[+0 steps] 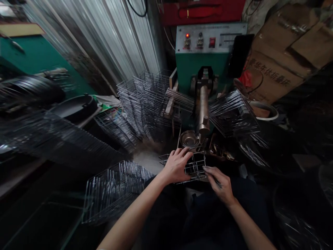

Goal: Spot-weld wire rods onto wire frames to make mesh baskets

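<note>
Over my lap lies a small wire rack (197, 166) of thin metal rods, below the tip of the machine's metal arm. My left hand (177, 165) spans its left part, fingers over the far side and thumb at the near side, closed on it. At the rack's right edge my right hand (221, 184) is closed, with the fingertips touching the frame there. A dark thin piece shows between the right thumb and fingers, too small to make out. The left end of the rack is partly hidden by my left hand.
Ahead stands a green machine (205, 62) with a lit red lamp and a thick metal arm (204, 109). Stacks of wire racks (143, 104) fill the left, with another pile (114, 191) beside my left forearm. Bundled wires (234, 114) hang at right, near a cardboard box (273, 69).
</note>
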`<action>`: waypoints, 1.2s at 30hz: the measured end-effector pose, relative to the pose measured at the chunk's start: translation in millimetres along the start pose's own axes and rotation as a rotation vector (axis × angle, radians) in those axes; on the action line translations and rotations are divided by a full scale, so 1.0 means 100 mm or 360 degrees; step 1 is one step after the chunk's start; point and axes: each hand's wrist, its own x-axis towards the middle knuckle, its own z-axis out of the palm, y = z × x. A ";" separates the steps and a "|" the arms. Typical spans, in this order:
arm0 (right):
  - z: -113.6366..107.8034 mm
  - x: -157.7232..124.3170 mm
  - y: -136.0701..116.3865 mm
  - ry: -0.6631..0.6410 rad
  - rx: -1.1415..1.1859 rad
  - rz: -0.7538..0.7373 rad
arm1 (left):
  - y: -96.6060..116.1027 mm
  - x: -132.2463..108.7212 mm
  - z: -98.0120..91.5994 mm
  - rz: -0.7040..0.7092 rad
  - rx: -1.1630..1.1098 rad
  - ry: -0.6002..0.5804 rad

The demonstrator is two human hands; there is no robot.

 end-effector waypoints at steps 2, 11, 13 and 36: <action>0.01 0.02 0.02 0.0028 -0.0004 -0.0008 | -0.03 0.02 0.00 0.0005 -0.0012 -0.0001; 0.10 0.28 0.06 0.0206 -0.0045 -0.0119 | -0.27 0.28 -0.01 0.0055 -0.0148 0.0034; 0.12 0.32 0.08 0.0227 -0.0041 -0.0146 | -0.31 0.33 -0.01 0.0064 -0.0150 0.0043; 0.14 0.49 0.06 0.0279 -0.0004 0.0034 | -0.42 0.47 -0.10 0.0124 -0.0152 0.0044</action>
